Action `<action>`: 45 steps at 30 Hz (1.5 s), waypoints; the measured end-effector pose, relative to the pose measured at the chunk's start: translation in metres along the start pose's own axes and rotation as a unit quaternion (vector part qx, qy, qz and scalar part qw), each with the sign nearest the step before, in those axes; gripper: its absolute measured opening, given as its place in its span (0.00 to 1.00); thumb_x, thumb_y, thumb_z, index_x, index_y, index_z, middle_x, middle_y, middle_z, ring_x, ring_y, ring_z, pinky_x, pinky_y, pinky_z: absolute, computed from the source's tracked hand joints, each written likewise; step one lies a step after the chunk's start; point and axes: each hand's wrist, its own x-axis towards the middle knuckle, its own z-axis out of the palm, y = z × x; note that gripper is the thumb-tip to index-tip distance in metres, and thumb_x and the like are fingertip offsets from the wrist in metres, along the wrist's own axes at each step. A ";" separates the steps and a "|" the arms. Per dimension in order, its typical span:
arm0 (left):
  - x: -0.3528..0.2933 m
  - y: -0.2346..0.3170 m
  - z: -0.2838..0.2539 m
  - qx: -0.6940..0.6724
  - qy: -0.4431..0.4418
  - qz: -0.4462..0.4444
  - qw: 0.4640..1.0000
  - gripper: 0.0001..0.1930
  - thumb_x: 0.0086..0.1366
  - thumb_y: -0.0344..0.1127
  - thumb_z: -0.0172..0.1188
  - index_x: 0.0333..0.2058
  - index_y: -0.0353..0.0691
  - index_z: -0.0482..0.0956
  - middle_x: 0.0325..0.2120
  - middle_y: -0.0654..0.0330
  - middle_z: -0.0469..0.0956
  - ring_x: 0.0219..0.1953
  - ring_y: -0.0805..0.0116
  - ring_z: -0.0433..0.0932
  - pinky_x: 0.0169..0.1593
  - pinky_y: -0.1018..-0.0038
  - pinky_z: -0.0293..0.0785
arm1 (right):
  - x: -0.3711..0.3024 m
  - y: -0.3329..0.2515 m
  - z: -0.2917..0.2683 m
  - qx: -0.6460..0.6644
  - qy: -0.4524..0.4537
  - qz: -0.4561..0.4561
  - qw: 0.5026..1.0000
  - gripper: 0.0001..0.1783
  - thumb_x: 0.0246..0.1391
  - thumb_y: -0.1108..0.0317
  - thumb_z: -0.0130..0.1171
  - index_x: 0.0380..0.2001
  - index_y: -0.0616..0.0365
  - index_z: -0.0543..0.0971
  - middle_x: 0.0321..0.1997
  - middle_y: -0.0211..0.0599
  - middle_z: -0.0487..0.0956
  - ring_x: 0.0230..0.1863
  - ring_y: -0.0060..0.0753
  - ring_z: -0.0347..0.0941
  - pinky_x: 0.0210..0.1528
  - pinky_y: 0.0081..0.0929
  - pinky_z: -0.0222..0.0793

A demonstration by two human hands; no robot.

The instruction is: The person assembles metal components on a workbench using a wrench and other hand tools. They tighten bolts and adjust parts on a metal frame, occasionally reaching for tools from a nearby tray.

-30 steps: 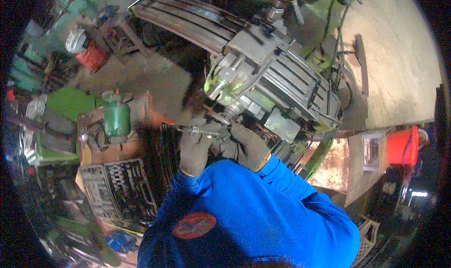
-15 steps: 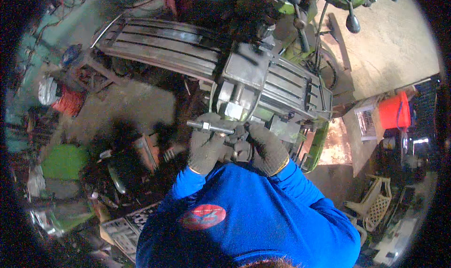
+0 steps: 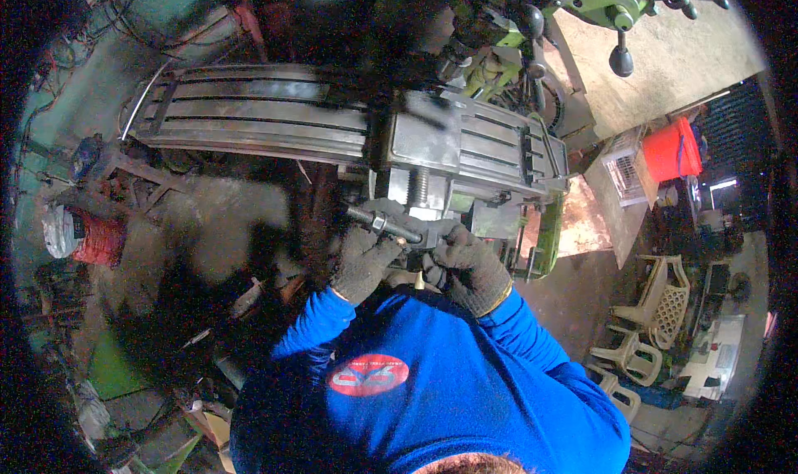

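Note:
Both my hands wear dark grey knitted gloves and meet in front of my chest. Closed around a threaded bolt [image 3: 399, 230], my left hand [image 3: 362, 266] keeps it slanted down to the right. A bright hex nut [image 3: 379, 223] sits partway along its thread. My right hand [image 3: 478, 273] is closed at the bolt's right end, over dark metal that I cannot make out. Just beyond the hands is a machine vise [image 3: 426, 131], its screw [image 3: 418, 188] pointing toward me. It stands on a slotted machine table [image 3: 258, 108].
Green machine parts with black-knobbed levers [image 3: 621, 58] overhang at upper right. A red bucket [image 3: 672, 151] stands beyond a board at right, with pale plastic chairs [image 3: 661, 299] nearer. At left lies a red spool [image 3: 98, 237]. Dark clutter fills the lower left.
My view has shifted, so the machine table looks more level. The bolt now tilts more steeply down to the right, and both hands remain closed together.

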 end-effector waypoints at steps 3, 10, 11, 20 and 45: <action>0.003 -0.004 0.018 0.013 0.014 0.010 1.000 0.20 0.73 0.27 0.63 0.61 0.39 0.73 0.52 0.57 0.82 0.55 0.66 0.82 0.59 0.66 0.81 | 0.010 0.021 -0.047 -0.098 0.038 -0.051 0.993 0.21 0.67 0.69 0.66 0.58 0.64 0.75 0.52 0.46 0.85 0.49 0.39 0.86 0.49 0.28 0.85; -0.005 0.020 0.066 0.075 0.098 -0.024 0.992 0.18 0.73 0.22 0.57 0.61 0.36 0.75 0.52 0.56 0.84 0.54 0.65 0.83 0.58 0.65 0.81 | -0.016 -0.001 -0.046 -0.412 0.010 -0.290 0.864 0.24 0.68 0.53 0.69 0.56 0.62 0.83 0.49 0.50 0.86 0.48 0.53 0.86 0.51 0.43 0.81; -0.005 0.029 0.068 0.132 0.100 -0.029 0.986 0.17 0.74 0.22 0.57 0.60 0.36 0.77 0.52 0.55 0.84 0.54 0.65 0.83 0.58 0.65 0.81 | -0.018 -0.005 -0.051 -0.439 -0.008 -0.281 0.853 0.25 0.68 0.52 0.70 0.56 0.61 0.84 0.50 0.50 0.86 0.50 0.56 0.85 0.52 0.44 0.80; -0.011 0.025 0.078 0.109 0.107 -0.042 0.987 0.14 0.75 0.31 0.54 0.53 0.34 0.81 0.43 0.52 0.86 0.41 0.60 0.85 0.44 0.62 0.82 | -0.012 0.004 -0.068 -0.200 -0.083 -0.054 0.975 0.20 0.68 0.55 0.70 0.52 0.60 0.87 0.50 0.44 0.87 0.46 0.42 0.86 0.46 0.34 0.80; 0.030 0.020 -0.018 -0.057 0.041 -0.073 0.995 0.18 0.75 0.23 0.57 0.60 0.32 0.80 0.43 0.57 0.84 0.42 0.65 0.85 0.48 0.73 0.82 | 0.054 -0.005 0.007 -0.244 0.142 -0.230 0.931 0.34 0.71 0.58 0.63 0.72 0.67 0.73 0.62 0.45 0.82 0.59 0.35 0.79 0.64 0.34 0.76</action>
